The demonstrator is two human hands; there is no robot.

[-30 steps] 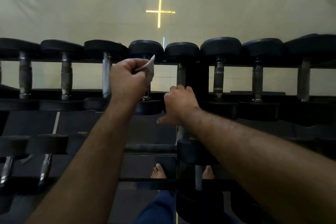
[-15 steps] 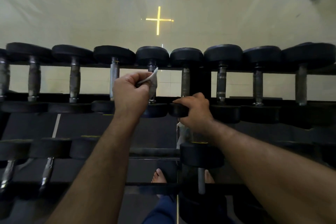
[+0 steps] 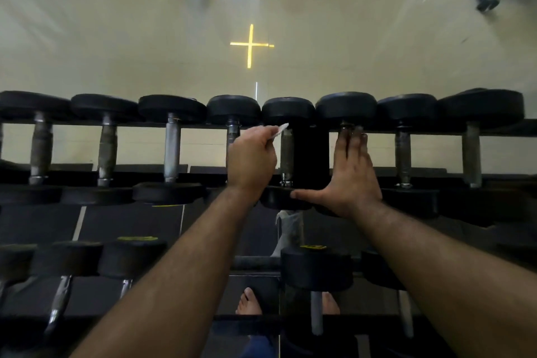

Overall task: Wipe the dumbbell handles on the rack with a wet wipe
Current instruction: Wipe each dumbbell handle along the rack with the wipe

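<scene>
black dumbbells [image 3: 345, 109], seemingly white wipe [image 3: 281, 128], yellow cross [image 3: 250, 45]

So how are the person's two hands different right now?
The left hand is curled and pinches a white wet wipe; the right hand lies flat with straight fingers and holds nothing. The left hand sits over one handle on the top rack; the right hand rests along the handle two places to the right, thumb stretched onto a black dumbbell end. Both are bare.

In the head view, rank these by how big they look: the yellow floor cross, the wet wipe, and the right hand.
1. Right hand, though nearness to the camera enlarges it.
2. Yellow cross.
3. Wet wipe, only a corner showing from the left hand.
</scene>
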